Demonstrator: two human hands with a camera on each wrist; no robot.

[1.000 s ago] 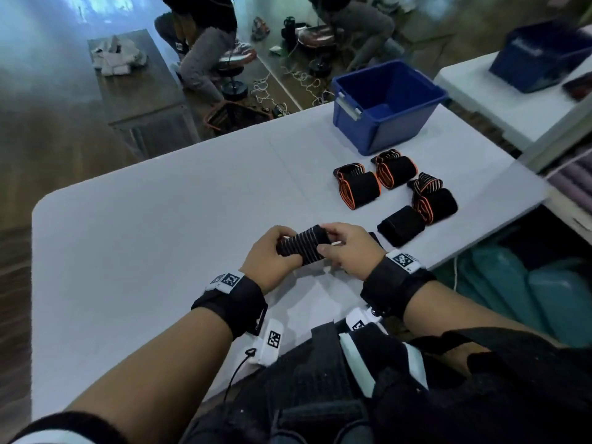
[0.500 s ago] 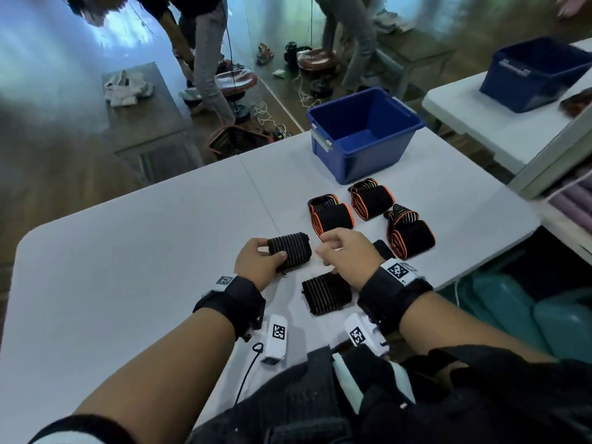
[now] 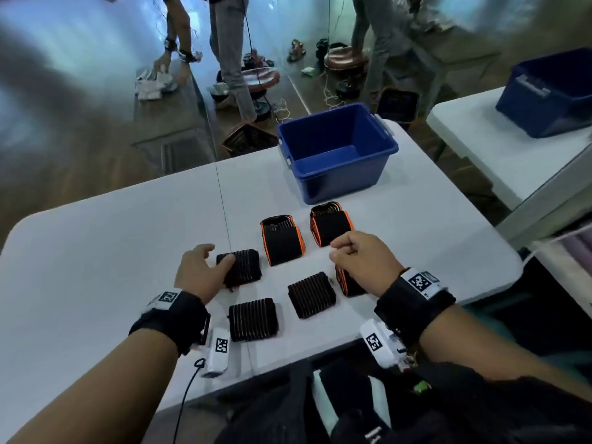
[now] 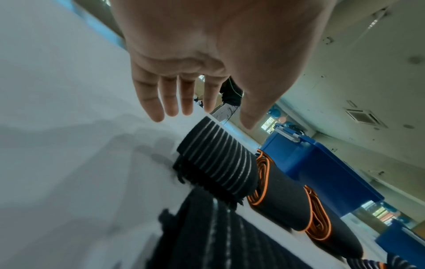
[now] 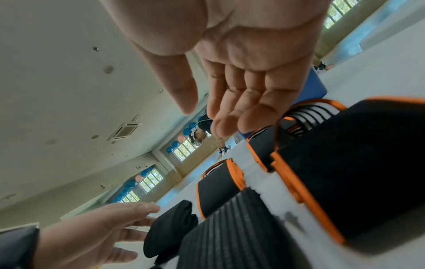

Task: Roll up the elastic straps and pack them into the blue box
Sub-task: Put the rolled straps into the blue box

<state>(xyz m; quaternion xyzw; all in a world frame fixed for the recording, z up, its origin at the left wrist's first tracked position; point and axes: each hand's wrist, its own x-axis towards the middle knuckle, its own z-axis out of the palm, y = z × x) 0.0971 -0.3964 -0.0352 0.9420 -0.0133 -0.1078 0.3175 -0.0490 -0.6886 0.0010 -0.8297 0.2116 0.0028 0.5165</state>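
Note:
The blue box (image 3: 336, 187) stands open at the table's far side; no strap shows inside it. Between it and me lie several rolled straps. Three are black with thin stripes (image 3: 243, 267) (image 3: 253, 318) (image 3: 312, 294). Three are black with orange edges (image 3: 282, 241) (image 3: 331, 227) (image 3: 347, 283). My left hand (image 3: 198, 274) is at the left end of the far striped roll (image 4: 218, 163), fingers straight (image 4: 186, 102) and thumb over it. My right hand (image 3: 362, 257) hovers over the nearest orange-edged roll (image 5: 345, 172), its fingers (image 5: 230, 109) loosely bent and holding nothing.
The white table (image 3: 96, 267) is bare on my left. A second white table with another blue box (image 3: 551, 94) stands at the right. People stand beyond the far edge, among stools and cables on the floor.
Both hands held the striped roll between them. The left hand has laid it on the table and let go. The right hand has let go and moved right, above the orange-edged rolls.

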